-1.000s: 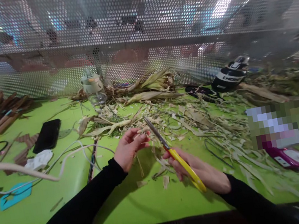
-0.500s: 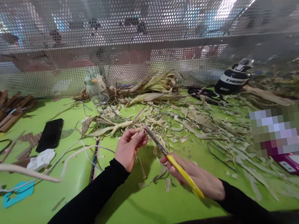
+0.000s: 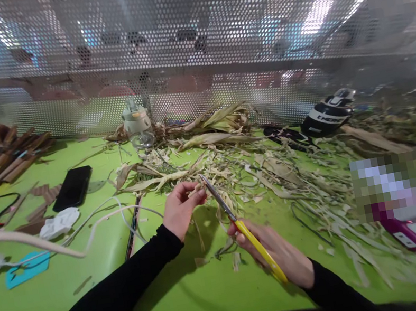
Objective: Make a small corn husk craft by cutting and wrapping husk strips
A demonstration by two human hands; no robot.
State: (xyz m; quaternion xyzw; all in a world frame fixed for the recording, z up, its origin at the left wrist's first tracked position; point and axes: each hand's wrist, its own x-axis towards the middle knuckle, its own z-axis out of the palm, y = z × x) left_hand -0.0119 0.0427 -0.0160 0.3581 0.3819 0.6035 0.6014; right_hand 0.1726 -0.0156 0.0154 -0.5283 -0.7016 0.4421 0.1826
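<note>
My left hand (image 3: 182, 209) is raised over the green table (image 3: 192, 292), fingers pinched on a thin strip of dried corn husk (image 3: 197, 190). My right hand (image 3: 276, 253) grips yellow-handled scissors (image 3: 245, 229). Their metal blades point up and left, and the tips meet the husk strip right at my left fingertips. Both arms wear black sleeves. Small husk cuttings (image 3: 234, 259) lie on the table below my hands.
A pile of dried husks and leaves (image 3: 275, 170) spreads across the middle and right. A black phone (image 3: 72, 187), white cables (image 3: 94, 221) and a blue paper cutout (image 3: 24, 265) lie at the left. A bottle (image 3: 137, 127) stands by the perforated metal screen (image 3: 189, 46). A pink device (image 3: 415, 234) sits at the right.
The scissor tips have closed in on the husk strip at my left fingers. The view has shifted slightly; my hands stay in about the same place.
</note>
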